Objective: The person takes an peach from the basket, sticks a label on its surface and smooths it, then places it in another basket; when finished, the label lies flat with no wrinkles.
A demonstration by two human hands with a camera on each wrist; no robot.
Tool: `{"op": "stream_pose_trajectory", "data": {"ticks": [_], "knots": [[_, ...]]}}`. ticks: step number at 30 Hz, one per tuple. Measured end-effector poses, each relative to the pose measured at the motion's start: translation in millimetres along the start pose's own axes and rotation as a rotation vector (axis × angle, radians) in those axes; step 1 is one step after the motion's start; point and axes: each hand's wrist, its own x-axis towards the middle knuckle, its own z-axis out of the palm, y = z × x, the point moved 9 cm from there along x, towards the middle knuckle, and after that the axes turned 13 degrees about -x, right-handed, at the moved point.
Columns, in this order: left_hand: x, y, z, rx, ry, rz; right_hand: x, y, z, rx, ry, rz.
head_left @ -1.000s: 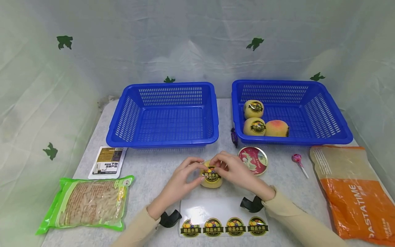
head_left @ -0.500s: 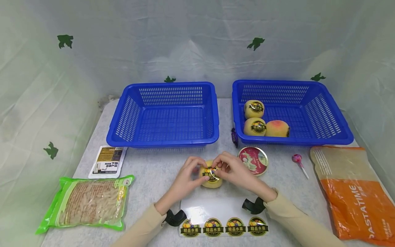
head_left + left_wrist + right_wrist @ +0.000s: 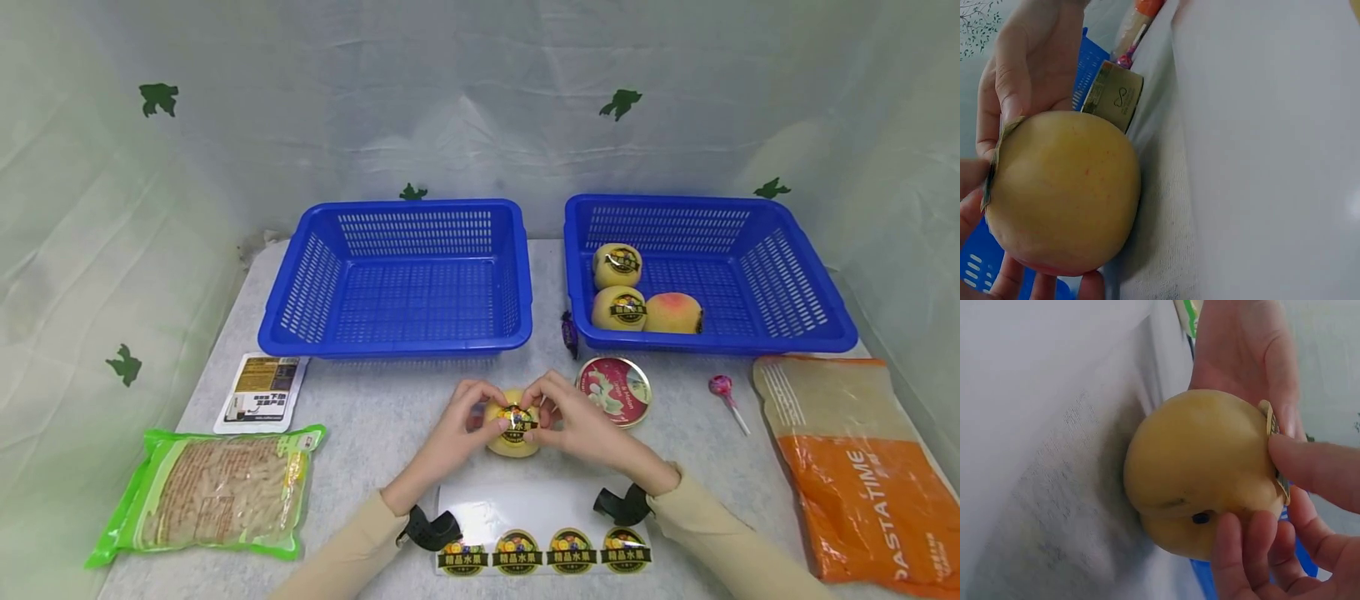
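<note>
A yellow peach (image 3: 512,450) sits on the table between both hands, with a round black-and-gold fruit sticker (image 3: 517,423) on its upper face. My left hand (image 3: 457,427) curls about its left side, thumb on the sticker. On the right side my right hand (image 3: 576,423) curls its fingers against the peach, thumb at the sticker's edge. In the right wrist view the sticker's rim (image 3: 1282,491) stands slightly off the peach's skin (image 3: 1191,450). The left wrist view shows the peach (image 3: 1066,187) with left fingertips under its reddish end. Nearest the body lies a white sheet (image 3: 540,507) with several like stickers.
Behind are two blue baskets; the left one (image 3: 405,343) is bare, the right one (image 3: 720,340) holds peaches (image 3: 618,308). Around them lie a round red tin (image 3: 615,392), a purple candy (image 3: 569,333), a lollipop (image 3: 722,385), an orange bag (image 3: 862,483), a green-edged bag (image 3: 217,492) and a white packet (image 3: 262,393).
Both thumbs have shifted over the sticker, the left one inward onto it and the right one down toward its lower edge. The left forearm has moved slightly right. The peach stays in place.
</note>
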Motion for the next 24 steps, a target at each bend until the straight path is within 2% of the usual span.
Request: {"op": "stream_pose_trajectory", "data": {"ticks": [4,6,11,14,24], "knots": [[1.9,-15.8,0.3,0.068,-0.027,0.023,-0.7,3.8,1.1,0.003,0.007,-0.020],[2.3,-20.3,-0.3,0.093,-0.028,0.045,-0.8,5.2,0.9,0.043,0.007,-0.030],[0.5,-18.8,-0.3,0.169,-0.014,0.098,-0.1,9.4,-1.1,0.159,0.000,-0.012],[-0.1,-16.4,1.5,0.224,-0.012,0.125,0.6,11.3,-1.2,0.184,-0.004,-0.002],[0.1,-12.4,5.4,0.309,0.045,0.136,4.3,20.0,2.7,0.293,-0.013,0.065]]}}
